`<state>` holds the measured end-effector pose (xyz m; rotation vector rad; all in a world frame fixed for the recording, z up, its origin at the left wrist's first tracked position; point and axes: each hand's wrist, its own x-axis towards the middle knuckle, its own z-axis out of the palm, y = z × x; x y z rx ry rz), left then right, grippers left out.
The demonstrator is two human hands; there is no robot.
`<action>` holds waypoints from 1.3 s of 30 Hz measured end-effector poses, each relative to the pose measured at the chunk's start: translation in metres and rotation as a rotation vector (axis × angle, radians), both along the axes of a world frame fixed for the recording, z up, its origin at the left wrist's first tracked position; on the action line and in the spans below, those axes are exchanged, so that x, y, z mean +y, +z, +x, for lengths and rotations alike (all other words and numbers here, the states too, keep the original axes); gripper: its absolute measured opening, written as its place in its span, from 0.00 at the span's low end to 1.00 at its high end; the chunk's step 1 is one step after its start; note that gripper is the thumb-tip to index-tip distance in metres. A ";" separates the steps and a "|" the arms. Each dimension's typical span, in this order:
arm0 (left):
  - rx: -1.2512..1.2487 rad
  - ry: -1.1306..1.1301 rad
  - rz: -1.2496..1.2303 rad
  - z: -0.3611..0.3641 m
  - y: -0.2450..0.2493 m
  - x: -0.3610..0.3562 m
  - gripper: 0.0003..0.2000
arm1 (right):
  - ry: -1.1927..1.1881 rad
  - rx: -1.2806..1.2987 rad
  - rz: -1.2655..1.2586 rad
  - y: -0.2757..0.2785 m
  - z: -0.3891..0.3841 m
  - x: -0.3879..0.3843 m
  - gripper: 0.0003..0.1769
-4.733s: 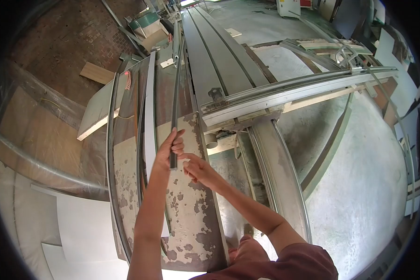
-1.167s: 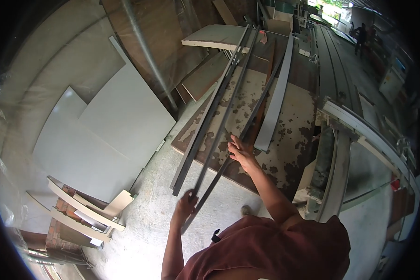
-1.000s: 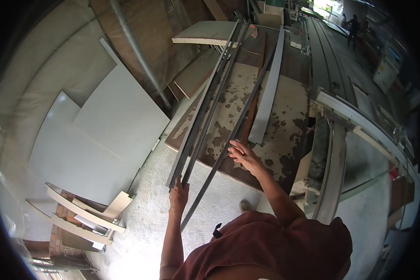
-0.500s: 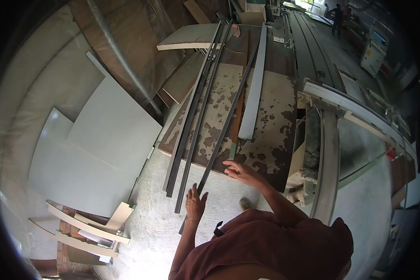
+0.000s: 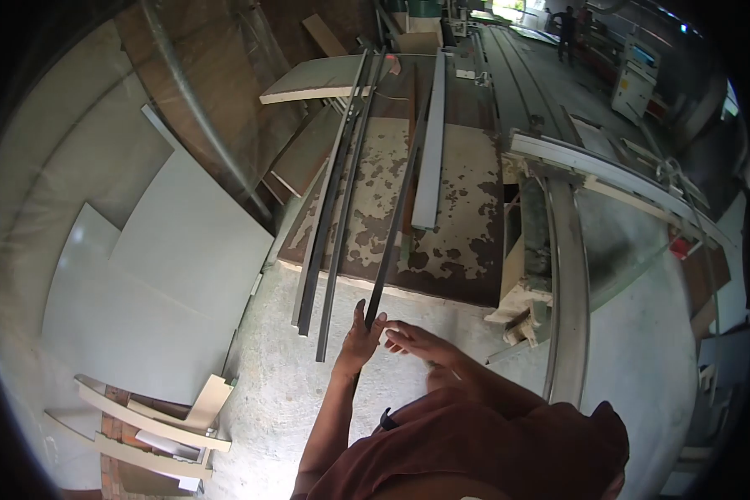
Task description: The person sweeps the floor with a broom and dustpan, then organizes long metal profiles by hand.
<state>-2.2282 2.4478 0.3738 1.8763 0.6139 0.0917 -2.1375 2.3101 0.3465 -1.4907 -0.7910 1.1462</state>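
A long, thin dark strip [image 5: 396,212] runs from the worn table [image 5: 468,179] toward my body, its near end sticking out past the table's edge. My left hand [image 5: 360,343] holds this strip near that end, with the thumb on one side and the fingers on the other. Close by on the right is my right hand [image 5: 415,342], its fingers loosely bent and apart, with nothing visible in them. Several more dark strips [image 5: 329,187] lie to the left. A wide pale strip [image 5: 430,158] rests on the table to the right, beside a narrow brown strip [image 5: 409,125].
Large pale panels [image 5: 183,267] lean at the left, with curved board pieces [image 5: 154,417] below them. A metal rail [image 5: 565,283] runs along the right of the table. A pale board [image 5: 312,79] stands at the far left corner. A person [image 5: 567,35] is far back.
My left hand has closed on the dark strip, whose near end has swung right. My right hand has moved down from the table's edge to beside my left. The view has shifted slightly.
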 end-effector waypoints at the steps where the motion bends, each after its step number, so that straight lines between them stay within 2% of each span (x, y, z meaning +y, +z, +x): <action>1: 0.024 -0.036 -0.106 0.000 0.011 -0.003 0.39 | -0.010 0.112 -0.021 -0.005 -0.009 -0.004 0.33; 4: -0.035 -0.134 -0.413 0.000 0.012 -0.012 0.42 | -0.124 0.436 0.072 -0.006 -0.037 -0.022 0.34; 5: -0.035 -0.146 -0.414 0.002 0.006 -0.016 0.42 | -0.135 0.434 0.074 -0.003 -0.042 -0.027 0.34; 7: -0.060 -0.235 -0.466 0.007 -0.007 -0.025 0.39 | -0.329 0.571 0.149 0.002 -0.052 -0.034 0.32; 9: -0.035 -0.341 -0.358 0.014 -0.009 -0.039 0.37 | -0.374 0.735 0.217 0.005 -0.054 -0.044 0.31; 11: 0.066 -0.342 -0.254 0.014 0.021 -0.061 0.38 | -0.466 0.795 0.182 0.014 -0.055 -0.053 0.30; 12: 0.038 -0.362 -0.309 0.016 0.021 -0.068 0.43 | -0.593 0.790 0.140 0.024 -0.057 -0.057 0.25; 15: -0.028 -0.419 -0.281 0.031 -0.015 -0.075 0.43 | -0.595 0.760 0.254 -0.001 -0.054 -0.080 0.20; 16: -0.014 -0.405 -0.295 0.025 0.003 -0.084 0.42 | -0.647 0.719 0.244 0.013 -0.060 -0.086 0.18; 17: -0.010 -0.416 -0.294 0.025 -0.003 -0.086 0.42 | -0.658 0.721 0.249 0.021 -0.066 -0.096 0.18; 19: -0.009 -0.402 -0.478 0.026 -0.023 -0.089 0.40 | -0.624 0.721 0.247 0.032 -0.078 -0.121 0.17; 20: 0.119 -0.325 -0.536 0.026 -0.017 -0.095 0.42 | -0.651 0.668 0.204 0.037 -0.090 -0.134 0.17; 21: 0.127 -0.332 -0.537 0.026 -0.023 -0.101 0.42 | -0.661 0.673 0.205 0.040 -0.102 -0.148 0.17; 23: 0.073 -0.223 -0.811 0.024 -0.044 -0.112 0.44 | -0.680 0.633 0.132 0.043 -0.131 -0.183 0.16; 27: 0.073 -0.165 -1.086 0.017 -0.074 -0.137 0.47 | -0.732 0.582 0.065 0.038 -0.209 -0.251 0.15; 29: 0.090 -0.156 -1.140 0.013 -0.081 -0.153 0.48 | -0.778 0.400 -0.184 0.027 -0.251 -0.281 0.17; 30: 0.109 -0.140 -1.191 0.011 -0.084 -0.160 0.49 | -0.785 0.397 -0.178 0.025 -0.269 -0.294 0.17; 32: 0.125 -0.137 -1.190 0.005 -0.089 -0.173 0.49 | -0.773 0.570 -0.071 0.023 -0.306 -0.316 0.16; 33: 0.139 -0.125 -1.196 0.001 -0.092 -0.180 0.50 | -0.781 0.571 -0.071 0.019 -0.324 -0.325 0.16; 36: 0.168 -0.122 -1.217 -0.009 -0.102 -0.193 0.50 | -0.828 0.470 -0.249 0.009 -0.375 -0.352 0.18; 39: 0.181 -0.105 -1.225 -0.021 -0.111 -0.202 0.49 | -0.812 0.445 -0.414 0.023 -0.419 -0.374 0.18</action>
